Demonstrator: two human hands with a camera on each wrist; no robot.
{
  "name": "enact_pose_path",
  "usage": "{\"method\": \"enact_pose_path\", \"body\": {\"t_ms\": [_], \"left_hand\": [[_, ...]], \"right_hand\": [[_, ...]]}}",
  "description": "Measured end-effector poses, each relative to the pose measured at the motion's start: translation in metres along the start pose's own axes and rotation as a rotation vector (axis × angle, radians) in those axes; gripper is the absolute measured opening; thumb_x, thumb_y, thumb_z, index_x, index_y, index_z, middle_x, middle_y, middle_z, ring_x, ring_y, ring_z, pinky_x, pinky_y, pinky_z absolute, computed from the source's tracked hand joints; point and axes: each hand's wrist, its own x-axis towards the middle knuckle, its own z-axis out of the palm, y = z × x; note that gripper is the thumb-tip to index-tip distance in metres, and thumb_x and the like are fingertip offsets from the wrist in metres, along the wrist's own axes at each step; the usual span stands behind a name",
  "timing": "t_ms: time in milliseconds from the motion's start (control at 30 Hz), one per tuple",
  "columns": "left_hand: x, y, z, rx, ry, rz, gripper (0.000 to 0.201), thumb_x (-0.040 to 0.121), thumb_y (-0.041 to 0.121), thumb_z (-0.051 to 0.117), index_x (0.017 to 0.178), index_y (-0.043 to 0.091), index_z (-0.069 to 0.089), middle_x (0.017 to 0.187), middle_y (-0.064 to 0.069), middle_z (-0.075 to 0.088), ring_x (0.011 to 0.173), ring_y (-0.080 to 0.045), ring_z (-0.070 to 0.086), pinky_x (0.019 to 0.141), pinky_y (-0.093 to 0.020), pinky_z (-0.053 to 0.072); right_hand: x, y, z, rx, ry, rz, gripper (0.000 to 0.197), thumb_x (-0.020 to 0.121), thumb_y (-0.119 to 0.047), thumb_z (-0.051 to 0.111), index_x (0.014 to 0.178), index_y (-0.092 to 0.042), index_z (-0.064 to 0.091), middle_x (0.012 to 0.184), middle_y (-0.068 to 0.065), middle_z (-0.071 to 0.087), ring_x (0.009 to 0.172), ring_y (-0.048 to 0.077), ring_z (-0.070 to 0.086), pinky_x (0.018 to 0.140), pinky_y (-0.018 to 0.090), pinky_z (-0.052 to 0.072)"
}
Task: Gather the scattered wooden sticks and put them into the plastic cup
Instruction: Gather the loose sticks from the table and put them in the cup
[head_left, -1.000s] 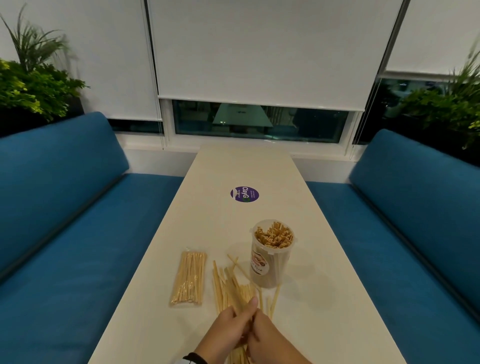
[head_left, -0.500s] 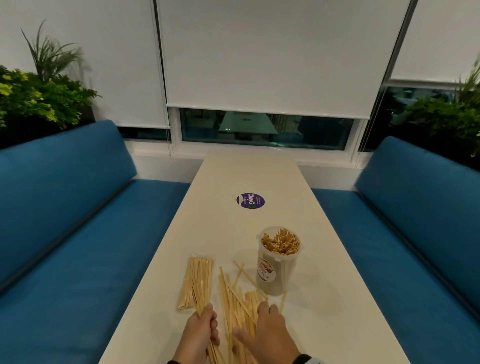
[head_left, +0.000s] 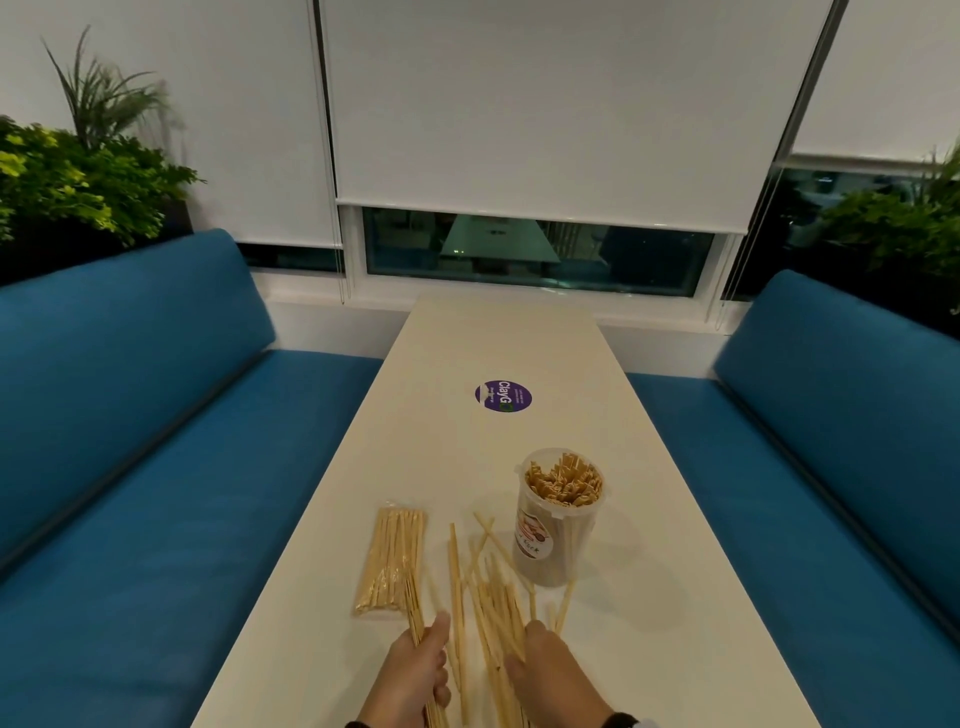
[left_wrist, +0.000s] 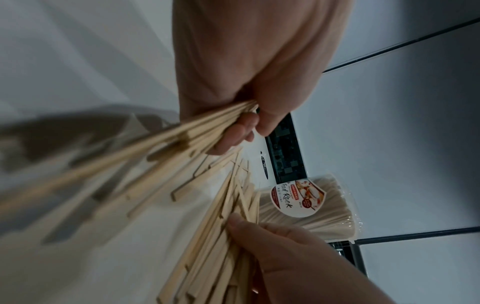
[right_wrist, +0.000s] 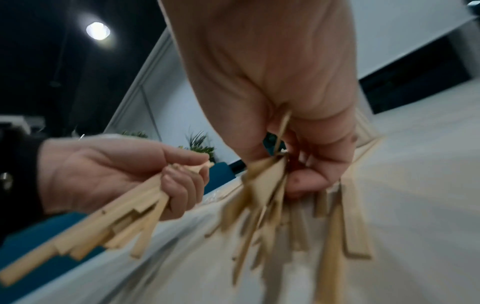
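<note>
A clear plastic cup (head_left: 558, 525) stands upright on the white table (head_left: 649, 597), packed with wooden sticks. Loose wooden sticks (head_left: 488, 597) lie fanned out just left of and in front of the cup. My left hand (head_left: 421, 670) grips a bundle of sticks (left_wrist: 155, 144) at the pile's left edge, fingers curled round it. My right hand (head_left: 545, 665) sits on the near part of the pile. In the right wrist view its fingers (right_wrist: 306, 181) curl round several blurred sticks (right_wrist: 262, 185). The two hands are apart.
A sealed clear packet of sticks (head_left: 389, 561) lies left of the pile. A round purple sticker (head_left: 503, 395) is stuck further up the table. Blue benches (head_left: 156, 519) run along both long sides, and the table's edges are close on each side.
One second ago both hands met over the pile. Since then my left hand has pulled left with a bundle of sticks and my right hand has settled on the pile.
</note>
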Motion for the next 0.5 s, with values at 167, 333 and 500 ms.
{"method": "enact_pose_path", "body": {"t_ms": [167, 333, 500], "left_hand": [[-0.007, 0.000, 0.011, 0.147, -0.042, 0.040, 0.039, 0.085, 0.047, 0.056, 0.089, 0.009, 0.057, 0.050, 0.001, 0.036, 0.045, -0.014, 0.035, 0.045, -0.024, 0.034], [-0.011, 0.002, 0.025, 0.139, -0.153, 0.026, 0.069, 0.059, 0.064, 0.062, 0.106, 0.013, 0.059, 0.083, -0.009, 0.071, 0.082, -0.026, 0.067, 0.076, -0.036, 0.054], [-0.015, 0.009, 0.032, 0.022, -0.196, 0.022, 0.038, 0.068, 0.043, 0.075, 0.092, 0.018, 0.059, 0.096, -0.006, 0.069, 0.093, -0.021, 0.065, 0.078, -0.031, 0.051]], "right_hand": [[-0.009, -0.005, -0.006, 0.147, -0.024, -0.107, 0.011, 0.100, -0.022, 0.032, 0.104, -0.013, 0.038, 0.101, 0.002, 0.046, 0.089, 0.012, 0.046, 0.078, 0.022, 0.037], [-0.019, -0.019, -0.006, 0.271, 0.002, -0.259, 0.017, 0.100, -0.021, 0.031, 0.110, -0.011, 0.041, 0.089, -0.009, 0.045, 0.081, 0.003, 0.047, 0.076, 0.019, 0.043], [-0.024, -0.024, 0.008, 0.052, 0.115, -0.276, 0.040, 0.099, -0.008, 0.022, 0.133, 0.006, 0.036, 0.123, 0.015, 0.050, 0.114, 0.023, 0.052, 0.092, 0.021, 0.039]]}}
